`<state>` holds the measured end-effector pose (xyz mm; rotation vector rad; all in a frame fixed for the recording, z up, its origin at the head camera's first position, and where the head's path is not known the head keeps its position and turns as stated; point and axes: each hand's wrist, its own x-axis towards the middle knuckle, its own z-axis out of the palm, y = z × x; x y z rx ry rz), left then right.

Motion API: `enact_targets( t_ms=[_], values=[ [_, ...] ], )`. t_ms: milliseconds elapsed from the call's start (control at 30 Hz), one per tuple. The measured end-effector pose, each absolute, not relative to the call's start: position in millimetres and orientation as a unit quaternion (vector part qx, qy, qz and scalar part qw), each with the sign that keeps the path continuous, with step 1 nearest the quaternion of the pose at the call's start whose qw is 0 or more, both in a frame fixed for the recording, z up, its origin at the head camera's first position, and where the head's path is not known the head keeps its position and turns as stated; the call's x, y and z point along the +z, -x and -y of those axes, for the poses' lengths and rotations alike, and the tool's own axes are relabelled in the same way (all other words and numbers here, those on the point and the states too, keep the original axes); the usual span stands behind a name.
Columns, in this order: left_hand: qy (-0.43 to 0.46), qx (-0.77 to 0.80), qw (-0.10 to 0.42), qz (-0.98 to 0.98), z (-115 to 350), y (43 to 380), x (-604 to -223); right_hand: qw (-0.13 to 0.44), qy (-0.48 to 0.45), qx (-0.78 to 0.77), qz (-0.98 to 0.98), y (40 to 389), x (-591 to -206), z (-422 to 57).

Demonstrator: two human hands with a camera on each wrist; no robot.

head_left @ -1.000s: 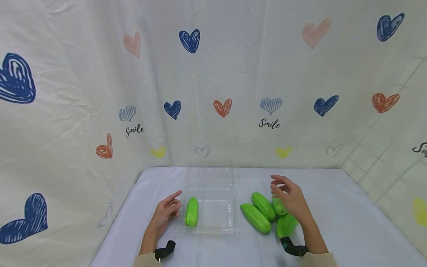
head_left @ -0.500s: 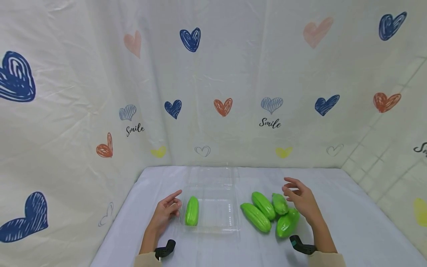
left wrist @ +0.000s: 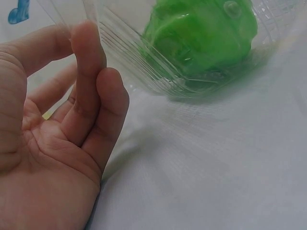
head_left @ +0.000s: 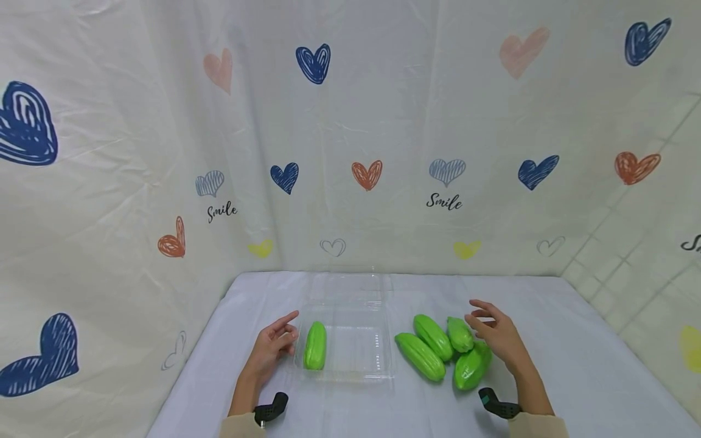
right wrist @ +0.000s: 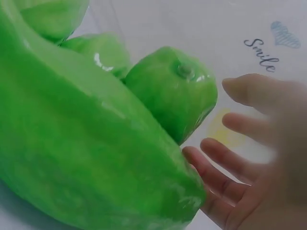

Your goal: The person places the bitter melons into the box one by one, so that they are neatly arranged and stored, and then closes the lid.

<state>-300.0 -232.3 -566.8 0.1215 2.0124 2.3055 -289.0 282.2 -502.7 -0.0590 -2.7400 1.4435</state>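
My left hand is at the left side of a clear plastic box, its thumb and fingertips pinching the box's edge in the left wrist view. Inside the box, along its left wall, lies one elongated green fruit, ridged and papaya-like. To the right of the box several similar green fruits lie in a cluster. My right hand hovers at that cluster's right side with fingers spread and loosely bent, holding nothing. Its fingertips are close to a large fruit in the right wrist view; I cannot tell whether they touch.
The box's clear lid is folded back behind it. A white cloth covers the table, and a curtain printed with hearts hangs behind and at both sides. Black camera mounts sit on the wrists.
My right hand has moved right and slightly nearer to me, uncovering the rear and right fruits of the cluster. My left hand, the box and the fruits have stayed in place.
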Motion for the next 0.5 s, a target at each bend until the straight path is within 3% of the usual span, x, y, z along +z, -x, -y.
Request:
enact_targets(
  t_ms=[500],
  values=[
    [-0.036,0.748,0.035,-0.662,231.3,300.0,-566.1,-0.038,0.023,0.446,0.894,293.6,-517.5,-291.3]
  ],
)
